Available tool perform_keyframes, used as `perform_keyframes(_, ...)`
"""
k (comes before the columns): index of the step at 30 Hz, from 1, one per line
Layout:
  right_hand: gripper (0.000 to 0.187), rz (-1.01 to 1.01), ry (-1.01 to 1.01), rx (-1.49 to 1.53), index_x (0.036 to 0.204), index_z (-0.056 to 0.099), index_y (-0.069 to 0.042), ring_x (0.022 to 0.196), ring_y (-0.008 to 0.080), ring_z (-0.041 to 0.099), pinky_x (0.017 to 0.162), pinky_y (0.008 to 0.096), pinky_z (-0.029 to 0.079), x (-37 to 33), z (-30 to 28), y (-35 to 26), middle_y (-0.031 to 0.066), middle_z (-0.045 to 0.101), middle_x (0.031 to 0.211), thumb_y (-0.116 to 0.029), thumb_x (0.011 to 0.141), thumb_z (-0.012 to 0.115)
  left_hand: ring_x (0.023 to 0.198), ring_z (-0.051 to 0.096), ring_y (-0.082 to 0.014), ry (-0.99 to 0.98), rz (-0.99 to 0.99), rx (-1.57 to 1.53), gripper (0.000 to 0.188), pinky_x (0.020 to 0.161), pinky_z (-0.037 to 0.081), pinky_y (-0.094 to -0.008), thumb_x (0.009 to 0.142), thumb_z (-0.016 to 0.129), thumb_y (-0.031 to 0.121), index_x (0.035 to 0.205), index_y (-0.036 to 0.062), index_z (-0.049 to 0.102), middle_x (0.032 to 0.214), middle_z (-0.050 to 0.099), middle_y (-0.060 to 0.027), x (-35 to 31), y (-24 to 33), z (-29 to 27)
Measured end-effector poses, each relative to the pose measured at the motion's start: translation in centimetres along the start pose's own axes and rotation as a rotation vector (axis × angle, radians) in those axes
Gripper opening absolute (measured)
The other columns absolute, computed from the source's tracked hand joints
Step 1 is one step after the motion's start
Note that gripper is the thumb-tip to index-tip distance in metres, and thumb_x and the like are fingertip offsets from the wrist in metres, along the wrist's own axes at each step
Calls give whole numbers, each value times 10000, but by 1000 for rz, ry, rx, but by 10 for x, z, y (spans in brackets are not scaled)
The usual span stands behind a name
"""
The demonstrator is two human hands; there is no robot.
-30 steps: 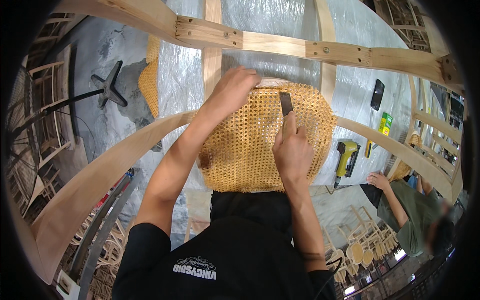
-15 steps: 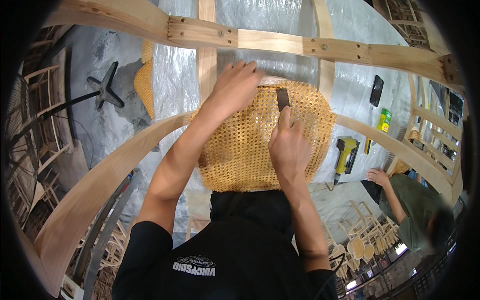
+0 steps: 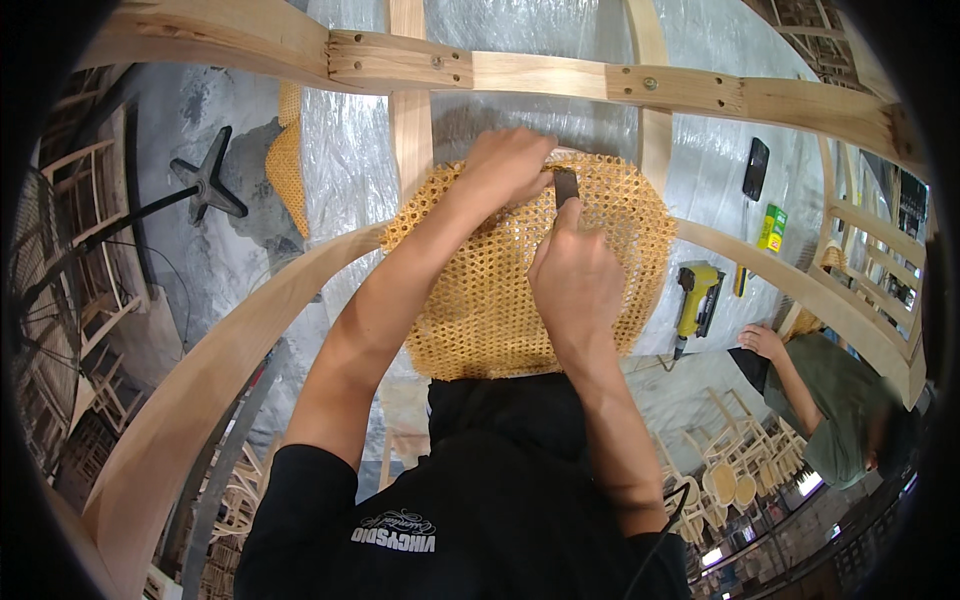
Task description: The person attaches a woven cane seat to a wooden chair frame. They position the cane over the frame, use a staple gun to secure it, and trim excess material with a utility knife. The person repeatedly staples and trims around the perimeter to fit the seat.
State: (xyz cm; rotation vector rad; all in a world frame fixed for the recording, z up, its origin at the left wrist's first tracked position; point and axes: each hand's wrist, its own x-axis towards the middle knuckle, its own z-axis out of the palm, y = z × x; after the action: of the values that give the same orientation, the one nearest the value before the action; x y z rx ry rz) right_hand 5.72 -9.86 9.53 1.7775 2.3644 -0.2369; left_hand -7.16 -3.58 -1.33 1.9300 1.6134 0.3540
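Cane sheet point(image 3: 480, 310) lies over the plastic-covered worktop point(image 3: 715, 180). Left hand point(image 3: 507, 163) has shifted right along the sheet's far edge, nearer the blade point(image 3: 567, 187), finger grip unclear; right hand point(image 3: 580, 285) has fingers wrapped round it. Frame point(image 3: 540, 74) crosses beyond; staple gun point(image 3: 695, 297) lies right.

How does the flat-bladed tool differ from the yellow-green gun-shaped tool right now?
The flat-bladed tool is gripped in the right hand, over the woven cane; the gun-shaped tool lies unheld to the cane's right. The flat-bladed tool shows a narrow, dark blade; the gun-shaped tool is bulkier, yellow-green and black. Both are hand tools.
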Motion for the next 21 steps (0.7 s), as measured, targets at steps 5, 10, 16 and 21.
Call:
perform_keyframes(5, 92, -102, -23, 105, 901, 617, 14, 628, 397, 705, 555, 463, 578, 16, -16, 24, 239, 663, 689, -51, 838, 601, 1047, 672, -390, -231, -149, -2, 414, 869, 552, -515, 848, 737, 307, 1210, 114, 679, 1161, 689, -190, 7, 3, -9)
perform_keyframes(10, 71, -215, 67, 191, 774, 644, 12, 650, 419, 696, 604, 488, 574, 32, -19, 27, 251, 668, 711, -28, 791, 588, 1054, 672, -371, -471, -211, 23, 357, 867, 547, -502, 827, 766, 328, 1091, 95, 712, 1166, 688, -182, 30, 10, -26)
perform_keyframes(16, 78, -365, 257, 171, 742, 658, 7, 660, 409, 682, 599, 481, 569, 34, 0, 24, 237, 659, 713, -20, 764, 588, 1044, 683, -358, -242, -76, 51, 404, 897, 550, -494, 834, 781, 365, 1143, 113, 716, 1091, 715, -163, 21, 3, -12)
perform_keyframes(21, 136, -254, -94, 228, 798, 695, 24, 786, 456, 691, 719, 496, 590, 62, -26, 59, 264, 698, 838, -93, 756, 641, 1140, 651, -347, -279, -122, 10, 425, 975, 528, -489, 844, 786, 344, 1196, 120, 706, 1237, 681, -142, 17, 11, -16)
